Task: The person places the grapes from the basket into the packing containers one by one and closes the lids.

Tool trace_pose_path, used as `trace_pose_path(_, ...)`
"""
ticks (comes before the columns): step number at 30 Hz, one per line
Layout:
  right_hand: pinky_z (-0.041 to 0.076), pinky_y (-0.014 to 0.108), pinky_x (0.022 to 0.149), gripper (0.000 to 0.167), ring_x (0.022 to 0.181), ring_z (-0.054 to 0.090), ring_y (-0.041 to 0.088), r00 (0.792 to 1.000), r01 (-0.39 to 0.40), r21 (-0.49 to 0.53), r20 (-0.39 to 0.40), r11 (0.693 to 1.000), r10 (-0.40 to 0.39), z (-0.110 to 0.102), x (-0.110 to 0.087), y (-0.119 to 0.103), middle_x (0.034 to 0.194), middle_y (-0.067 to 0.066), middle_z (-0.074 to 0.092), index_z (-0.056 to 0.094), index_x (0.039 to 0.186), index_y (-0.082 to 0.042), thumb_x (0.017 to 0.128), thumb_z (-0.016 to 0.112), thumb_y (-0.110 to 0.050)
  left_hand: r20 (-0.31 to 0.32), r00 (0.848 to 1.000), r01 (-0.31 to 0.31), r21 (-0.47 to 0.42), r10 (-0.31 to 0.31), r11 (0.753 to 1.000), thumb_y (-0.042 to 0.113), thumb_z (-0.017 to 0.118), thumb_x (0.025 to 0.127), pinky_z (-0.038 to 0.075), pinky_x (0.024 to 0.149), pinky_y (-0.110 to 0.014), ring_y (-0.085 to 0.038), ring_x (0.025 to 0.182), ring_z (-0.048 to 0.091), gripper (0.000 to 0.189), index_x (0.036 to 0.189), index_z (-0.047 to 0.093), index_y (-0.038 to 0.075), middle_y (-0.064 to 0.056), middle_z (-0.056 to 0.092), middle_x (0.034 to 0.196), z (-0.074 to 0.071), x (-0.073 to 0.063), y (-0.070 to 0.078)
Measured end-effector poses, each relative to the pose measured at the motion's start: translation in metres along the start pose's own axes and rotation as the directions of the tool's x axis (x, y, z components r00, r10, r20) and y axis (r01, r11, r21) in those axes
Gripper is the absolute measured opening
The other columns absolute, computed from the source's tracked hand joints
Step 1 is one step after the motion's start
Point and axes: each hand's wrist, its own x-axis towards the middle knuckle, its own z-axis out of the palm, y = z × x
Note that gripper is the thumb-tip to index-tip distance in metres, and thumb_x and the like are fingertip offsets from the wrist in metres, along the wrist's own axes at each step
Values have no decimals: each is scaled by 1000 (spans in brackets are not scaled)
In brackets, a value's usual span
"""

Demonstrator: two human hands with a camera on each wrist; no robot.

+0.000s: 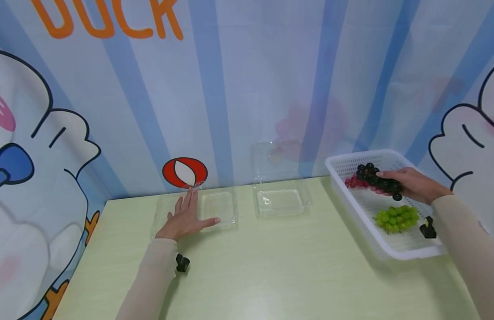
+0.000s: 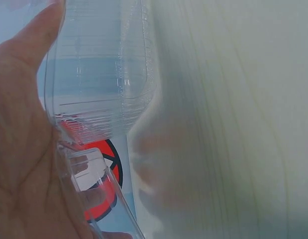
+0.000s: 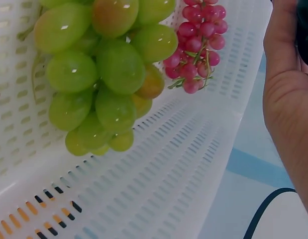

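The person's right hand grips black grapes above a white basket. The left hand, fingers straight and thumb spread, touches a clear container near the table's back edge. Another container stands open, a gap of table parting it from the basket. The right wrist view brings green grapes and pink grapes close, the black ones barely showing. Orange lettering, cut off above, reads "DUCK".

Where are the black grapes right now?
In the head view, the black grapes are on the right, held in the right hand over the white basket, with red grapes showing just left and green grapes lower in the frame.
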Motion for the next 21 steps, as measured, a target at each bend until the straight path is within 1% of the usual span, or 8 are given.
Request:
trace_pose_path(5,36,26,53,51,51,26,7,1000,16,15,-2,1000,-16,1,-1,-3,69,-9,50,38,62,-20,105,56,-39,0,1000,2,11,-2,1000,87,57,76,8,108,-83,-47,154,-3,133,164,-4,9,-12,-11,171,0,0,-1)
trace_pose_path(7,37,27,56,51,53,29,7,1000,28,26,3,999,-28,2,-1,-6,77,-7,55,38,61,-20,106,55,-37,2,1000,3,9,-3,1000,87,58,76,8,108,-83,-47,154,-3,133,164,-5,9,-11,-11,171,0,1,0)
trace_pose_path(10,37,27,58,50,57,31,7,1000,31,39,2,999,-31,4,-3,-10,78,-8,53,38,61,-20,105,56,-36,5,1000,3,5,-3,1000,86,58,76,8,108,-83,-48,154,-3,133,164,-6,9,-12,-11,171,-1,1,1)
trace_pose_path(14,36,27,57,53,56,30,7,1000,15,37,-1,999,-15,10,-6,-17,69,-11,43,33,60,-20,104,58,-37,5,1000,3,5,-3,1000,86,58,77,8,108,-83,-47,154,-3,132,164,-5,9,-12,-11,171,-2,0,1)
trace_pose_path(16,39,27,59,51,58,36,5,1000,15,34,8,999,-15,12,-6,-19,75,-12,53,38,61,-20,104,58,-37,6,1000,2,6,-2,1000,86,58,77,9,108,-83,-48,154,-3,132,164,-4,8,-12,-11,171,-1,0,2)
trace_pose_path(18,39,27,59,52,56,34,5,1000,15,35,12,999,-15,15,-7,-22,71,-12,50,35,61,-20,104,58,-38,7,1000,6,5,-6,1000,86,58,77,9,109,-83,-47,154,-3,132,164,-4,9,-12,-10,171,-1,0,2)
trace_pose_path(19,41,27,60,50,57,37,5,1000,20,37,18,999,-20,16,-8,-23,75,-12,55,39,61,-20,104,58,-38,9,1000,8,6,-8,1000,86,58,77,9,109,-82,-47,154,-3,132,164,-5,9,-12,-11,171,-1,0,2)
trace_pose_path(21,36,28,57,51,53,31,5,999,25,51,20,998,-26,18,-8,-24,68,-14,50,39,60,-21,104,58,-37,8,1000,7,11,-8,1000,86,58,77,9,109,-82,-47,154,-4,132,164,-6,10,-12,-11,171,0,1,2)
